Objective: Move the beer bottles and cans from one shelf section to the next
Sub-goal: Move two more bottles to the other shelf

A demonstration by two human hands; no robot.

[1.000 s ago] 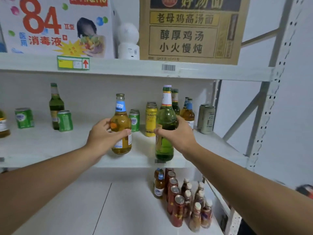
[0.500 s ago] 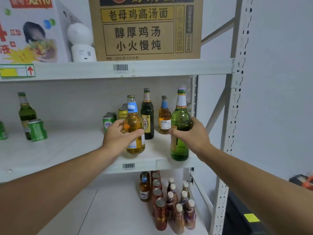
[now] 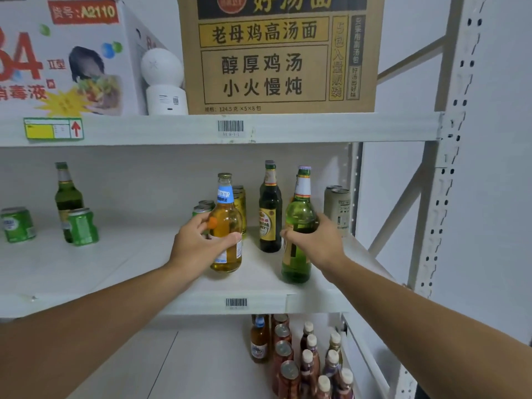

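Observation:
My left hand (image 3: 198,240) grips an amber beer bottle with a blue neck label (image 3: 226,214); its base stands on the middle shelf (image 3: 144,263). My right hand (image 3: 313,240) grips a tall green beer bottle (image 3: 299,208), upright near the shelf's front right. A dark bottle (image 3: 270,208) stands just behind and between them. Yellow cans (image 3: 241,203), green cans (image 3: 203,207) and pale cans (image 3: 338,205) stand further back. At the far left are a green bottle (image 3: 66,194) and two green cans (image 3: 82,226), (image 3: 17,224).
The upper shelf carries a brown noodle carton (image 3: 276,53), a white round device (image 3: 164,79) and a white printed box (image 3: 66,59). Several small bottles and red cans (image 3: 299,358) cluster on the lower shelf. A perforated upright post (image 3: 443,182) bounds the shelf's right end.
Both bottles moved rightward along the shelf with my hands and now sit lower, near the right-end group. The view has also moved closer and slightly left.

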